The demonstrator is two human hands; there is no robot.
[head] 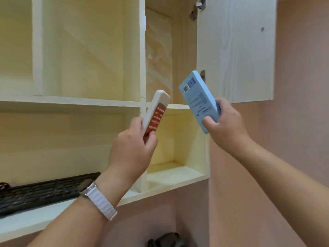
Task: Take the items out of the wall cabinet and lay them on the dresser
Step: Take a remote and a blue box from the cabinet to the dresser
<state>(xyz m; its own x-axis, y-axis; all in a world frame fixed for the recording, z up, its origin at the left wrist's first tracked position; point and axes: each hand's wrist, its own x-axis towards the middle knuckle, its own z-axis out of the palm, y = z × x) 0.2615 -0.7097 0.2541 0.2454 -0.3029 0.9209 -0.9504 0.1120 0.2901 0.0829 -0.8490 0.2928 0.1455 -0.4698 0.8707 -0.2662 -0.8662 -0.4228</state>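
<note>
My left hand (132, 145) grips the lower end of a white remote control (156, 109) with a red button panel, tilted up to the right. My right hand (225, 125) holds a light blue flat box (198, 97) with a barcode and small print, tilted up to the left. Both hands are raised in front of the pale wooden wall cabinet (142, 50), near its central divider. A black keyboard (44, 191) lies on the cabinet's lower shelf at the left. The dresser is out of view.
The cabinet door (236, 49) stands open at the upper right, just behind the blue box. A pink wall (293, 122) runs down the right side. A dark, blurred object (167, 240) shows at the bottom edge. I wear a white watch strap (99, 200) on the left wrist.
</note>
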